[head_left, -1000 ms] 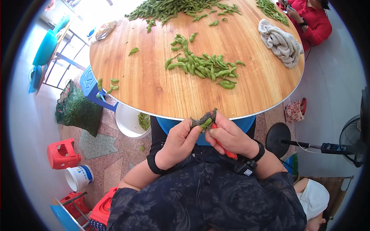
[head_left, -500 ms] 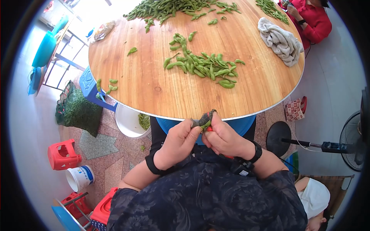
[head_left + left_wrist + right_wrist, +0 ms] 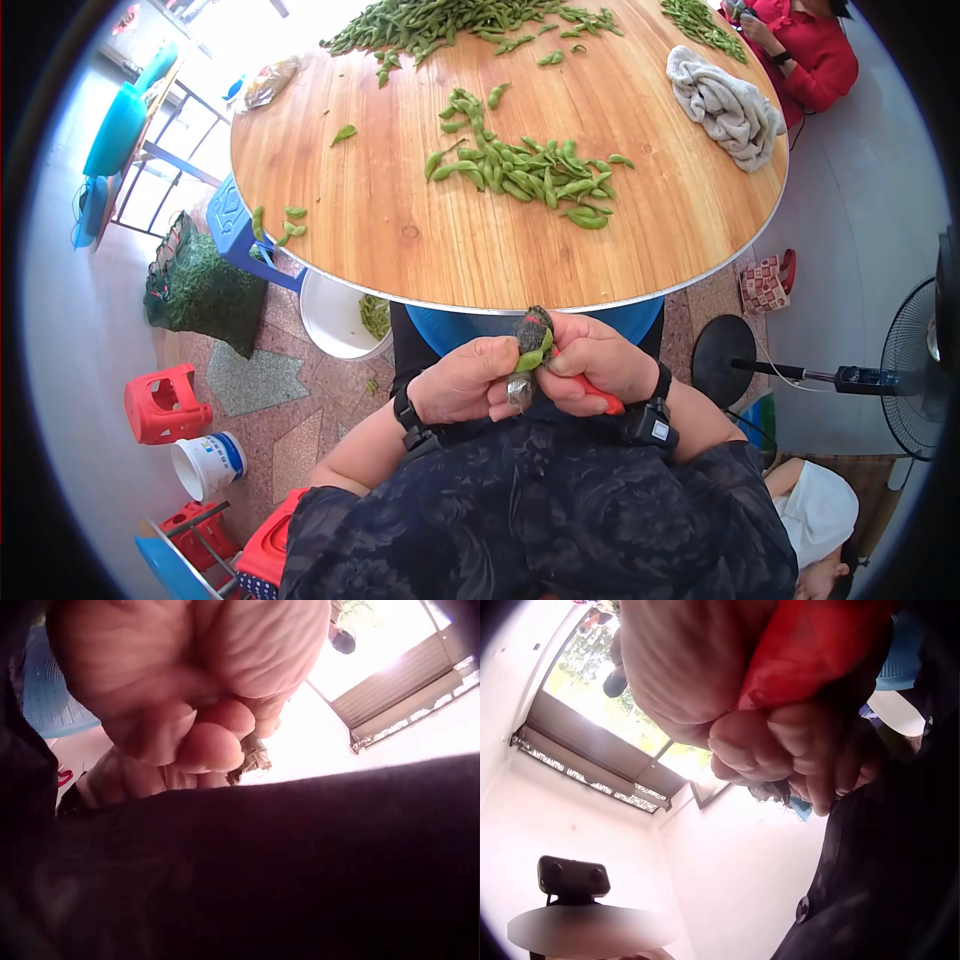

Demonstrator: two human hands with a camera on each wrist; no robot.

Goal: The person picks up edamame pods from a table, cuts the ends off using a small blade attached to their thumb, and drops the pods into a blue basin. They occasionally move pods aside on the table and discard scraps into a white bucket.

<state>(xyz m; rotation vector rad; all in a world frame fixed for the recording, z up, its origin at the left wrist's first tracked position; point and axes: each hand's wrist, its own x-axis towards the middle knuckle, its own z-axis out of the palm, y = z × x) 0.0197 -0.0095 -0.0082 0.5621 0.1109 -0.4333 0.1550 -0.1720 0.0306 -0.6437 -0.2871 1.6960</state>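
Just off the table's near edge, both hands meet in the head view. A green pod (image 3: 530,358) is pinched between the thumb and fingers of the left hand (image 3: 465,380). Dark wrapping covers fingertips beside the pod. The right hand (image 3: 598,362) curls round a red-handled tool (image 3: 600,394), its working end hidden by the fingers. In the left wrist view the left hand (image 3: 187,682) has curled fingers, the pod hidden. The right wrist view has the right hand (image 3: 697,675) closed round the red handle (image 3: 802,652).
On the round wooden table (image 3: 350,220) lie a small group of pods (image 3: 540,175), a large pile (image 3: 430,25) and a grey cloth (image 3: 725,108). A white bucket (image 3: 325,325) stands below left, a fan (image 3: 910,370) at right. Another person in red (image 3: 820,65) sits far right.
Both hands have lowered slightly toward the body and turned. The left fingers have shifted round the pod, and more of the red handle shows than half a second ago.
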